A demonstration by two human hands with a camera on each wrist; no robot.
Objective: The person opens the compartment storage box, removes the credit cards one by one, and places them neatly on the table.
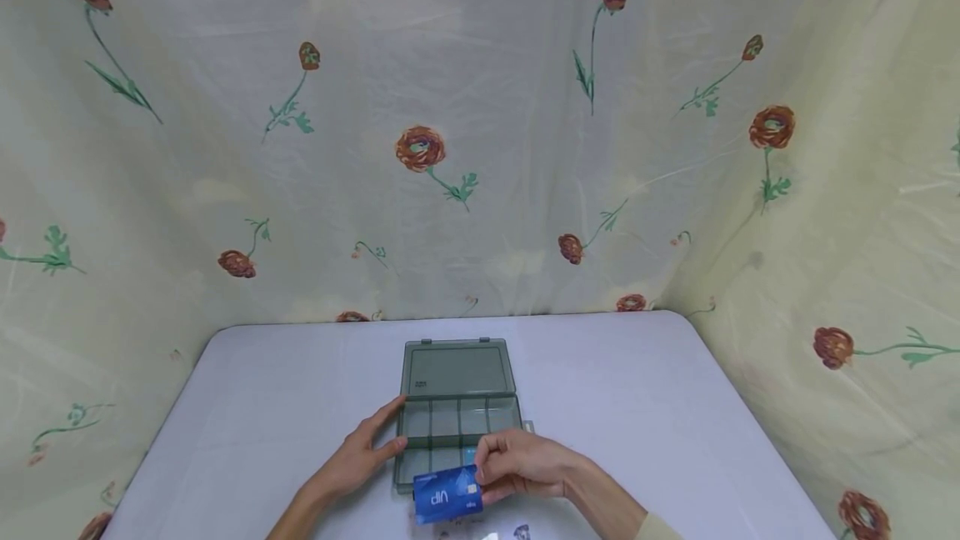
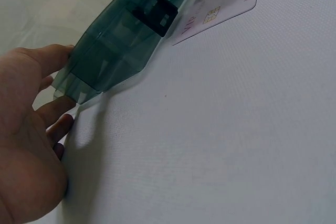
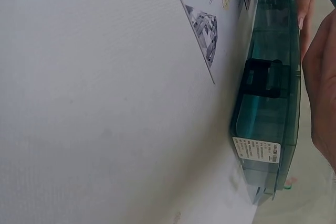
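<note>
My right hand (image 1: 525,467) pinches a blue VIP card (image 1: 442,497) by its right end, above the front edge of a green translucent compartment box (image 1: 459,419). The card's lettering appears upside down in the head view. The box lies on the table with its lid (image 1: 459,369) swung back. My left hand (image 1: 358,455) touches the box's left side, thumb and fingers spread along it; the left wrist view shows its fingertips (image 2: 65,103) against the box's end. Something light blue (image 1: 469,455) sits in a front compartment, partly hidden by my right hand.
A pinkish-white VIP card (image 2: 226,1) lies in front of the box. A white card with a diamond picture (image 3: 210,14) lies there too. Black latches (image 3: 262,78) stick out from the box's front. Floral-print curtains (image 1: 480,148) enclose the white table (image 1: 637,407).
</note>
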